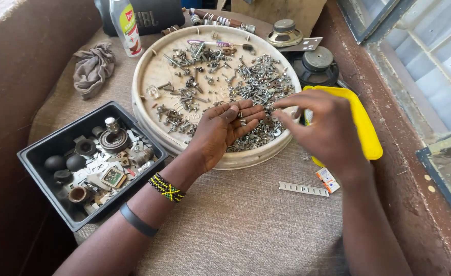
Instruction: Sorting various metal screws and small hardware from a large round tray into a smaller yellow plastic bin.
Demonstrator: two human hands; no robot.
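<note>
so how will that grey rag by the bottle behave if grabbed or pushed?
The grey rag lies crumpled in soft folds, so it probably hangs floppy and changes shape when lifted. It looks like thin cloth, likely light for its bulk. Pushed across the woven cover, it would more likely bunch and drag than slide or roll.

A round, shallow, cream-coloured tray [149, 76] lies flat on the cloth-covered table; loose grey metal screws [258, 84] and small fittings are spread across its floor, heaped thickest toward the right and near rim, thinner in scattered clumps at the left; a few lie in an upturned palm.
</note>
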